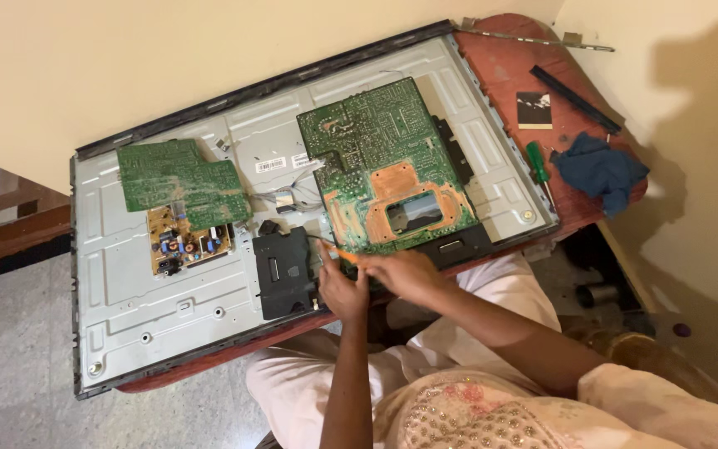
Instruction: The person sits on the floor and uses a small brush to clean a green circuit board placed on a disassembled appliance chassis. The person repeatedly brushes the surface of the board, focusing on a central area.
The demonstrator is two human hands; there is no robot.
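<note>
A flat television lies face down with its grey metal back panel (135,283) exposed. A large green and copper circuit board (380,162) sits in its middle, flipped solder side up. My left hand (341,289) and my right hand (407,273) meet at the near edge of that board, beside a black plastic module (282,270). Both hands pinch something thin with an orange part (346,256); what it is cannot be made out. A smaller green board (180,179) lies to the left over a yellow-brown board (186,243).
The television rests on a reddish round table (500,71). On the table's right side lie a green-handled screwdriver (538,164), a blue cloth (600,170), a small dark card (533,110), a black strip (575,100) and a metal bracket (533,37). Walls stand close behind.
</note>
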